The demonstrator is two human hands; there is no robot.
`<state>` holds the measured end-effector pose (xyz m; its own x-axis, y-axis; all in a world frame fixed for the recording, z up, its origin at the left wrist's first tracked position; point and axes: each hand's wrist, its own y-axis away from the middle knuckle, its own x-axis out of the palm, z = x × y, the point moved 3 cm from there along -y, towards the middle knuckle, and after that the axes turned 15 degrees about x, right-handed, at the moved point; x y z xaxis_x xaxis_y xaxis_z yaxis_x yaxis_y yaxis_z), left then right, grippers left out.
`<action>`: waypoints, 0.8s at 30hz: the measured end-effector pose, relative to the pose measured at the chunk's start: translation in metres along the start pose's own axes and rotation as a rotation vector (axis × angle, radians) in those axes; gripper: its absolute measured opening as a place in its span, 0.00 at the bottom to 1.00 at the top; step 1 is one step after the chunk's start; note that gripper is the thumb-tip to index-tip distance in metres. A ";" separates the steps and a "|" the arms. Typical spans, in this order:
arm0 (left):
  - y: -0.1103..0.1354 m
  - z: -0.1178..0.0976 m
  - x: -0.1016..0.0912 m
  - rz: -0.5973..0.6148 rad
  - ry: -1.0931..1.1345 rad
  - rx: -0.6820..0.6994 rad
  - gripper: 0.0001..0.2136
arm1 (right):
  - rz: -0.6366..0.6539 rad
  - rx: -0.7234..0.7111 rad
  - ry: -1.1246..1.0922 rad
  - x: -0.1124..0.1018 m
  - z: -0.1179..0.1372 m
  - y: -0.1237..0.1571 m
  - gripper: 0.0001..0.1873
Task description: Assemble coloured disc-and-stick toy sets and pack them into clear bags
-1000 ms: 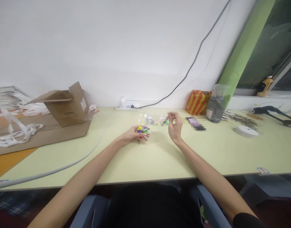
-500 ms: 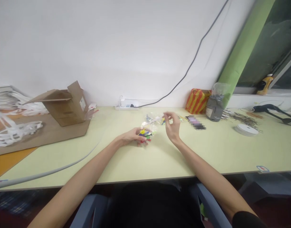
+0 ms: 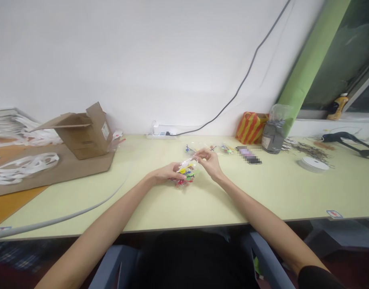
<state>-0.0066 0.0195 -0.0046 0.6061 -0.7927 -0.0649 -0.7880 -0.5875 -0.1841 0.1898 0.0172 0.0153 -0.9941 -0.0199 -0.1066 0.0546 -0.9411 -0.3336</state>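
Observation:
Just above the pale yellow-green table, my left hand (image 3: 166, 174) is closed around a clear plastic bag (image 3: 184, 176) of small yellow, green, blue and red plastic pieces. My right hand (image 3: 210, 162) pinches the bag's upper right edge between thumb and fingers. What exactly the coloured pieces are is too small to make out. Behind my hands lie more clear bags with coloured pieces; one bag (image 3: 227, 149) is to the right of my right fingers and another bag (image 3: 188, 148) is to the left.
An open cardboard box (image 3: 84, 136) and white straps (image 3: 24, 166) are at left. A grey cable (image 3: 90, 207) crosses the front left. A power strip (image 3: 162, 135) lies against the wall. Rightward are a phone (image 3: 249, 155), a striped bag (image 3: 250, 127), a dark container (image 3: 272, 136) and a white roll (image 3: 313, 164).
My right hand has come down and left to the bag and now grips its upper edge. My left hand keeps hold of the bag, which has tilted slightly.

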 end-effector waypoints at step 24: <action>-0.015 0.008 0.001 -0.359 0.042 0.219 0.24 | 0.026 0.134 -0.003 0.002 -0.019 -0.006 0.21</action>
<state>0.0062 0.0289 -0.0094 0.8296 -0.5525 0.0801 -0.4835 -0.7828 -0.3918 0.1897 0.0293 -0.0009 -0.9928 -0.0454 -0.1106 0.0672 -0.9769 -0.2028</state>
